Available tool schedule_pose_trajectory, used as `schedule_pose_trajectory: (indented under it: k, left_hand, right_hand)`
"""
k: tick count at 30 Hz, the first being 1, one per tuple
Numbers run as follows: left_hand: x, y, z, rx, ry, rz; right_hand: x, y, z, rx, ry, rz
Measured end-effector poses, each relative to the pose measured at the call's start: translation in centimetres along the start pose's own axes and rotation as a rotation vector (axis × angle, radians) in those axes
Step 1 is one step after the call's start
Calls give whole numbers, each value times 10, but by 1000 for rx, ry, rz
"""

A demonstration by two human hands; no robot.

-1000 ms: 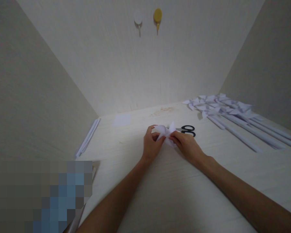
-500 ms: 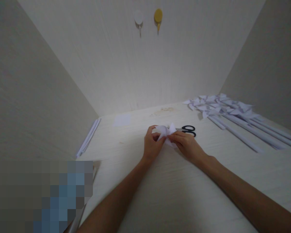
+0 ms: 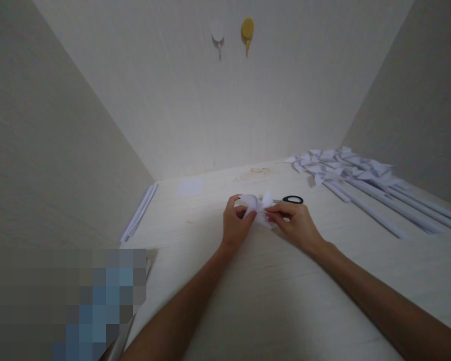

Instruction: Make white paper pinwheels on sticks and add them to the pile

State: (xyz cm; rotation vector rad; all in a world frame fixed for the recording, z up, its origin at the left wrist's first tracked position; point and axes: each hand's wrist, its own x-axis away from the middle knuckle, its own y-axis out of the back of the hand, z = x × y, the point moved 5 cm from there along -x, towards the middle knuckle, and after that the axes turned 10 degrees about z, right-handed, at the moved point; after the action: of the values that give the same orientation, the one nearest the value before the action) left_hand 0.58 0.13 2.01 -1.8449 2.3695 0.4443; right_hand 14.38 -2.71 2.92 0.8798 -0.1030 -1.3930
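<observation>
A folded white paper pinwheel head is held above the table, its pointed blades curling outward. My left hand grips it from the left, thumb in front near its middle and fingers curved behind. At its right side my right hand is closed in a pinch close to the centre. A thin line shows between those fingertips and the pinwheel's middle, too small to name. Behind my right hand lies a pair of scissors. One black handle loop shows; the rest is mostly hidden by the hand and paper.
Several finished paper pinwheels with rolled paper sticks lie in a pile at the right. Rolled paper sticks rest along the left edge, and a square paper sheet lies at the back. Walls enclose the table; two hooks hang above.
My right hand has drawn slightly right and down from the pinwheel's centre, covering the scissors' lower loop. My left hand keeps its hold on the paper.
</observation>
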Motion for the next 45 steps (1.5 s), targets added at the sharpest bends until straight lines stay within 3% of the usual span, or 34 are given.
schedule_pose_trajectory:
  k: [7,13,19,25,36,45]
  left_hand:
    - [0,-2,-1,22,-3,9]
    - [0,-2,1,30,-16,18]
    - [2,-7,1,41,-9,68]
    - [2,-5,1,14,0,54]
    - [1,-3,2,19,-9,15]
    - [0,0,1,2,-27,-16]
  right_hand:
    - [1,-1,9,35,12,18]
    - [1,-2,8,343,55,33]
    - [-1,-5,7,656,-81,62]
    - [0,-7,8,536,-92,69]
    - [4,-5,15,284,171,7]
    - [3,-4,13,268,140,-36]
